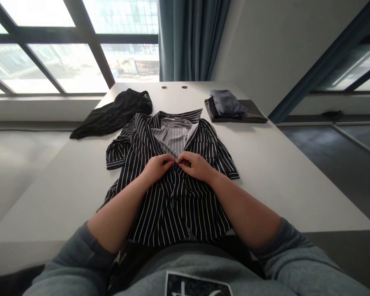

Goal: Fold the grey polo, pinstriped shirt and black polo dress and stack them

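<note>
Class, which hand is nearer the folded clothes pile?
Right. The right hand, on the striped shirt, is short of the folded clothes pile and left of it; the left hand is farther left.

Daylight pours from the windows (64, 68) at upper left, their panes glaring nearly white and washing out the view outside. The tabletop (296, 197) takes an even, greyish light, while the wall (253, 53) and floor (314, 144) to the right sit dim. Folds in the black garment (117, 111) sink into darkness; white stripes on the striped shirt (197, 201) read clearly. Fine detail is slightly soft, smallest where the fingertips meet. Wide-angle stretching slants the window frames and splays the tabletop's sides.
</note>
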The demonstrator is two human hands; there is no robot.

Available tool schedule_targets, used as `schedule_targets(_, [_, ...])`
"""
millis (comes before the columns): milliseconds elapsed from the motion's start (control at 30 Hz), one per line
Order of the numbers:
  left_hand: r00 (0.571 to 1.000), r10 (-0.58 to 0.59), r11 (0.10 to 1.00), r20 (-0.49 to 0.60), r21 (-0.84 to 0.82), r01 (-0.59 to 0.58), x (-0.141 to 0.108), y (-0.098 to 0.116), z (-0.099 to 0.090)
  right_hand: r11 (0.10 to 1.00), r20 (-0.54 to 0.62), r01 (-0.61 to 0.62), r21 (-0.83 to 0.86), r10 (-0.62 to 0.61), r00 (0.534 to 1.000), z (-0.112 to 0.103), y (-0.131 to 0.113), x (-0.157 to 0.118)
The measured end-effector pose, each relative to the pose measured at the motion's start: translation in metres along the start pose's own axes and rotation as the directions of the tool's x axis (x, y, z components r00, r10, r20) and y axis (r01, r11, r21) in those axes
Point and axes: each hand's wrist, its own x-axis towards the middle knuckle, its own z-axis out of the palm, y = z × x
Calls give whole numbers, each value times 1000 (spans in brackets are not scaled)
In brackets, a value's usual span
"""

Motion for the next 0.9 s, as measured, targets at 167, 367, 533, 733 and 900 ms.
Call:
schedule_targets(167, [999, -30, 989, 12, -144, 31, 1, -3, 5, 999, -57, 4, -40, -6, 998, 5, 7, 1])
schedule_targets(367, [999, -26, 987, -20, -156, 23, 1, -2, 7, 1000, -64, 10, -26, -12, 998, 8, 7, 2])
schedule_targets(533, [999, -38, 964, 3, -264, 38, 2, -3, 10, 998, -49, 56, -39, -58, 997, 8, 7, 2])
schedule_targets(733, [997, -58, 914, 56, -400, 76, 1, -2, 9, 996, -60, 39, -80, -44, 997, 7, 6, 2])
schedule_targets(900, [991, -73, 887, 108, -447, 114, 0, -6, 10, 993, -95, 18, -117, -30, 995, 8, 8, 1])
